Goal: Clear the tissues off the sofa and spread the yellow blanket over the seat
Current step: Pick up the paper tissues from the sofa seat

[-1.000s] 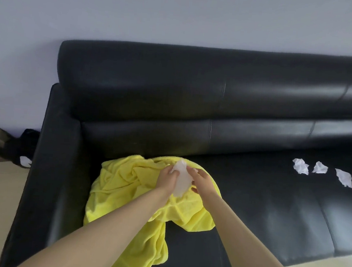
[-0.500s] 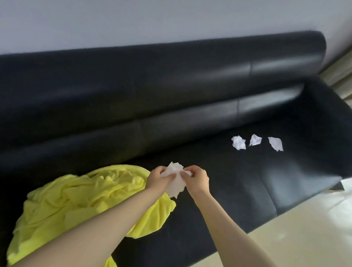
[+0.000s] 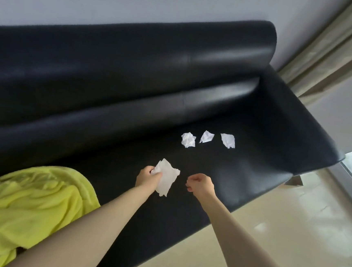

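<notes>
Black sofa (image 3: 133,70): three crumpled tissues (image 3: 188,140); left hand (image 3: 148,177) grips a fourth (image 3: 165,180), right hand (image 3: 200,185) seemingly curled empty.

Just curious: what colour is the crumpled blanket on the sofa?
Bright yellow, plain; the blanket shows in the head view.

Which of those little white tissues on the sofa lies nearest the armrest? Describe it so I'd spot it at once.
Find the black leather sofa and follow its seat toward the armrest by the beige curtain. Three crumpled white tissues lie there in a row. Yours is the end tissue, flatter than the balled-up tissue at the other end.
</notes>
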